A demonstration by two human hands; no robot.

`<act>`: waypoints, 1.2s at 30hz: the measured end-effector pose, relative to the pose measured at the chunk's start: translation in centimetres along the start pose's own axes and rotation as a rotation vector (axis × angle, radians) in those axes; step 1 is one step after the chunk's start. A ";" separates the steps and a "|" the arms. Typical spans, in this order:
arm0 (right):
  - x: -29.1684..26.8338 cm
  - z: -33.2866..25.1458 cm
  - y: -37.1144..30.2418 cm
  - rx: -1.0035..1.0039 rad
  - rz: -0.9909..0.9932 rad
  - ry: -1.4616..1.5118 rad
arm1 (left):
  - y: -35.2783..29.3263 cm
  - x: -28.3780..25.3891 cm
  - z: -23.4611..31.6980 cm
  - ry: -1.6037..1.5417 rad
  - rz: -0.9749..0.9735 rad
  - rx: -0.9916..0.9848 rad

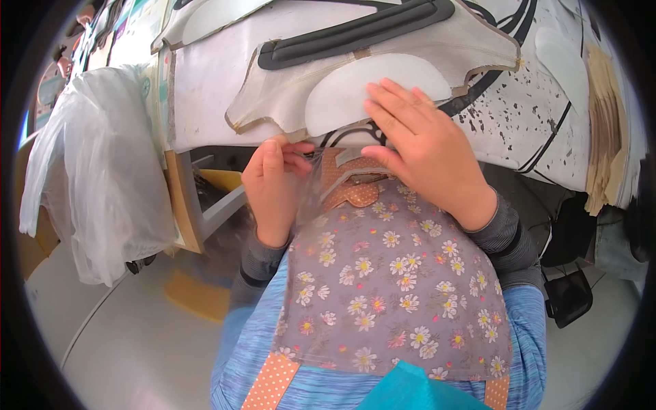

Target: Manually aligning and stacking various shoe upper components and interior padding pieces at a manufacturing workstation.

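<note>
A light grey mesh-like fabric panel (273, 96) with a frayed brown edge lies at the front of the table. Along its far side runs a black padded strip (355, 37). A white half-oval sheet (338, 92) rests on the panel's near part. My right hand (434, 150) is open, its fingers stretched flat over the right half of that sheet. At the table's front edge, just below the panel's near left corner, my left hand (270, 184) is closed with curled fingers. Whatever sits between those fingers is hidden; clear film shows beside them.
A similar grey panel (219, 17) with a white piece lies at the far left. A translucent plastic bag (109, 164) hangs off the table's left side. Brown-edged layered sheets (605, 130) lie at the right. The white tabletop (506, 130) has black marks. Beneath is a grey frame bar (222, 212).
</note>
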State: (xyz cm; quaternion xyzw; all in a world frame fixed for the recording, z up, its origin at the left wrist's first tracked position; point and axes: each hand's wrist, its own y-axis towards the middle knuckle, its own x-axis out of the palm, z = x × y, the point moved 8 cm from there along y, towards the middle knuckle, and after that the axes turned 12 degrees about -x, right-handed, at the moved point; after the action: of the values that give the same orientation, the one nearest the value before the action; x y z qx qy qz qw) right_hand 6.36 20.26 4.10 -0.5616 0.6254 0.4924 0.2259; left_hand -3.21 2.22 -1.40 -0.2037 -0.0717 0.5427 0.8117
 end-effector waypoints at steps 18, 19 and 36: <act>-2.6 -0.3 -3.5 -0.044 0.095 0.553 | 2.3 4.4 5.1 -0.340 -0.053 -0.053; -0.9 0.7 -4.1 0.237 -0.024 0.930 | 2.2 4.5 5.5 -0.359 -0.050 -0.044; -4.9 4.0 -2.5 0.471 1.042 1.082 | 0.0 9.6 11.0 -0.570 -0.465 0.149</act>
State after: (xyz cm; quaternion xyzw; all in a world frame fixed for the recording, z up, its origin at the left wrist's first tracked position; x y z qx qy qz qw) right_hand 8.91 26.41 5.63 -0.2951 0.9191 0.0477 -0.2567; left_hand -3.08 13.74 7.58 0.0370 -0.2991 0.3827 0.8734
